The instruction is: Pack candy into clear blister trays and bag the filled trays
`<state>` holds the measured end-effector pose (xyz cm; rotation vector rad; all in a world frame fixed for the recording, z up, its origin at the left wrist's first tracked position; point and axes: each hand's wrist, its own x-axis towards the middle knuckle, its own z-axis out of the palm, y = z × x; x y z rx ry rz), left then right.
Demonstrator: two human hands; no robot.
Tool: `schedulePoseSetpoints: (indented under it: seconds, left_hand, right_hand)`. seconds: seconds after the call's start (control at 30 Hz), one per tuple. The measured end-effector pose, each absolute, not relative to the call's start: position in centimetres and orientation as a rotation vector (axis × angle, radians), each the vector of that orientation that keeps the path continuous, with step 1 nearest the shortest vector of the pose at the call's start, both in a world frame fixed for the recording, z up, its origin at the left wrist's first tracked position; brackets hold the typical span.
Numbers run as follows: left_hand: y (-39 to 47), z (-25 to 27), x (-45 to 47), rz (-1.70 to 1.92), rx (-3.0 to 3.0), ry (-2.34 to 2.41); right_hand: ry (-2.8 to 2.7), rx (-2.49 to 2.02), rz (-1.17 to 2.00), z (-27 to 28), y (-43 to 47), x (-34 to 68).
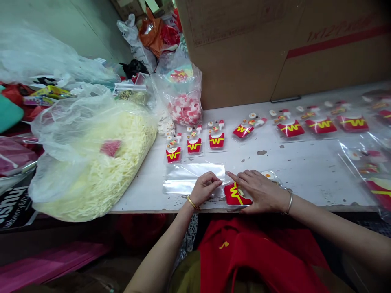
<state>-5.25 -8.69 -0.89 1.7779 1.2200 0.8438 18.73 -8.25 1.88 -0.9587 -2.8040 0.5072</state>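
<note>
Near the table's front edge, my left hand (206, 189) is closed in a pinch over the end of a clear plastic bag (192, 173) that lies flat. My right hand (259, 191) rests, fingers stretched out, on a packet with a red fries carton (234, 194) marked with a yellow zigzag. The palm hides part of this packet. Beyond that hand, a small fried-egg piece (270, 175) shows inside clear plastic. How far the pinched fingertips reach into the plastic cannot be made out.
Several packets with red cartons (216, 140) form a row behind my hands. A large bag of pale yellow strips (122, 150) stands left, near a bag of pink-and-white pieces (185, 109). A big cardboard box (238, 53) borders the back; plastic-covered packets (378, 191) lie far right.
</note>
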Motion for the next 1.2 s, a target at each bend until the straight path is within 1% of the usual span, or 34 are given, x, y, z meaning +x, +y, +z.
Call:
schedulePoseSetpoints:
  seconds: [0.1,0.3,0.4,0.5,0.57,0.63,0.73,0.97,1.03,1.1,1.2]
  left_hand:
    - [-9.0,-0.1,-4.8,0.702,2.017,1.241]
    - [-11.2,0.7,-3.1,0.513,2.358,1.456]
    - [-11.9,0.3,-2.2,0.510,2.422,1.593]
    - [-12.6,0.1,-2.5,0.512,2.399,1.832]
    - [-13.2,0.0,-3.2,0.412,2.348,2.007]
    - [-13.8,-0.2,-3.9,0.279,2.327,2.067]
    - [-14.7,-0.4,-4.2,0.200,2.334,1.992]
    - [-16.1,0.7,-1.3,0.258,2.330,1.855]
    - [-16.0,1.4,-0.4,0.213,2.381,1.753]
    - [-15.2,2.3,0.0,0.113,2.431,1.543]
    - [-12.3,3.6,-0.6,0.035,2.490,1.266]
  right_hand:
    - [-2.831,-0.977,0.501,1.6,-8.3,18.4]
    - [-2.823,-1.028,0.477,1.5,-9.0,17.8]
    - [-2.805,-1.035,0.455,1.3,-9.5,17.6]
    - [-2.779,-1.076,0.450,1.1,-9.8,17.7]
    - [-2.756,-1.113,0.446,0.9,-9.9,17.8]
    - [-2.743,-1.144,0.443,0.9,-10.0,17.7]
    - [-2.716,-1.230,0.415,0.9,-10.1,17.3]
    - [-2.631,-1.440,0.301,0.8,-10.1,16.2]
    - [-2.657,-1.393,0.301,0.5,-9.9,16.4]
    - [-2.721,-1.255,0.307,0.3,-9.6,17.0]
    - [-2.742,-1.083,0.254,0.3,-9.5,18.7]
